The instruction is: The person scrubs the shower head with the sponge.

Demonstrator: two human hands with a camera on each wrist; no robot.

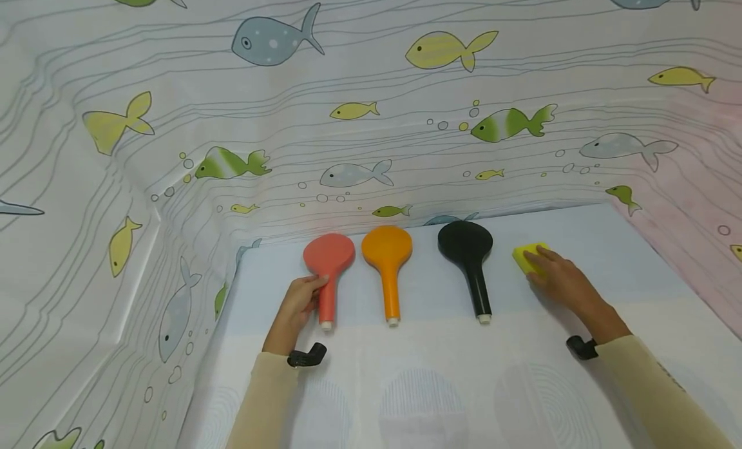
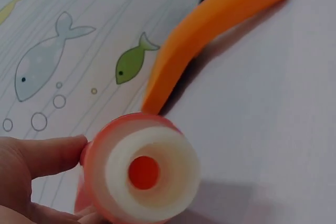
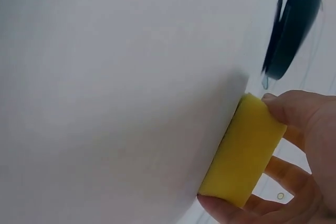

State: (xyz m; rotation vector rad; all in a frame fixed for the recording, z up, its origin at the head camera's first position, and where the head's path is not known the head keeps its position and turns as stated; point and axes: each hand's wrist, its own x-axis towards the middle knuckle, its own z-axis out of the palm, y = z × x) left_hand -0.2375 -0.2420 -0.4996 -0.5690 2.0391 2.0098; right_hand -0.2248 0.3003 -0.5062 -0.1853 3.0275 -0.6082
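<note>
1. Nearest, two sleeves (image 1: 263, 391) reach in over the pale cover (image 1: 359, 352).
2. The left hand (image 1: 300, 299) grips the red shower head (image 1: 329, 252) by its handle, just below the round face; the hollow white end (image 2: 184, 174) points back toward the person.
3. The shower head looks stiff, light plastic, smooth enough to turn in loose fingers. The face probably weighs more than the handle, so a hold near the neck should balance best.
4. To its right lie the orange one (image 1: 387, 250) and, farther along, the black one (image 1: 466, 244), neither touched.
5. At far right, the right hand (image 1: 561, 276) pinches the sponge (image 3: 244, 153), low at the cover. It is likely soft and very light; opposite edges suit a gentle pinch.
6. Behind everything rises the fish-print sheet (image 1: 290, 124).
</note>
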